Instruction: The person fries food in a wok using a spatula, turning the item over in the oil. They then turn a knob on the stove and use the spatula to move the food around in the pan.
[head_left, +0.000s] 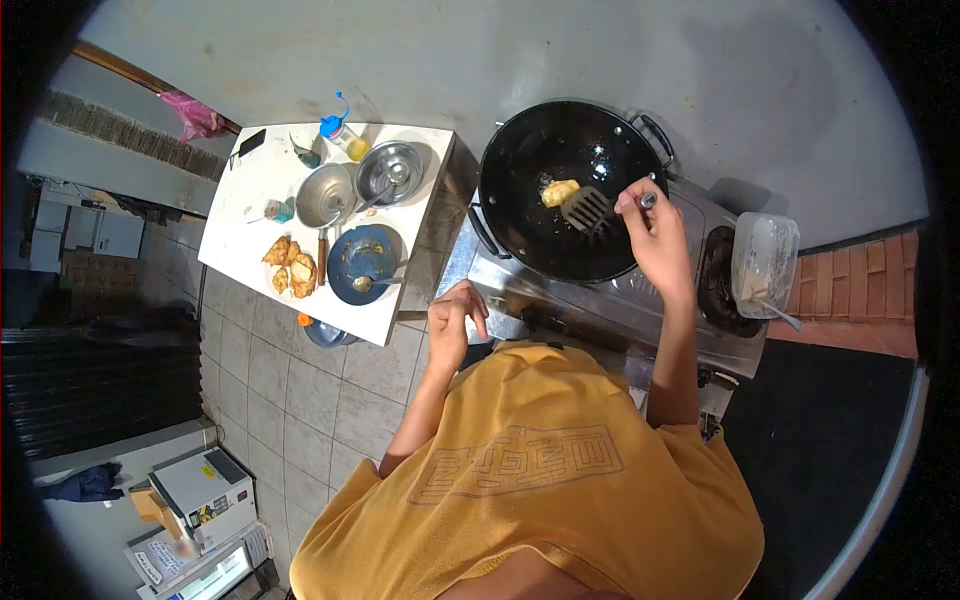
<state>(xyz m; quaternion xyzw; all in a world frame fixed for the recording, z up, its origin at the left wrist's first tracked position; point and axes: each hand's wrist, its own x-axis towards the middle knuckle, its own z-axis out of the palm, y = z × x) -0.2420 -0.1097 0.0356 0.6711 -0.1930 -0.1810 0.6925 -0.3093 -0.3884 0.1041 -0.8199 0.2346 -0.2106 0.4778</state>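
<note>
A slotted spatula (588,211) is in my right hand (656,235), my fingers closed round its handle. Its head is low inside the black wok (530,240), right beside a golden fried piece (560,192). The wok sits on the metal stove (640,290), with a loop handle on each side. My left hand (458,322) is off to the left, in front of the wok's left handle and near the stove's edge. Its fingers are curled, and nothing shows in them.
The white table (232,235) at left holds fried pieces (302,272), a blue plate (362,262), a saucepan (325,195), a metal bowl (390,172) and an oil bottle (345,140). A plastic container (765,262) with a spoon stands at the stove's right.
</note>
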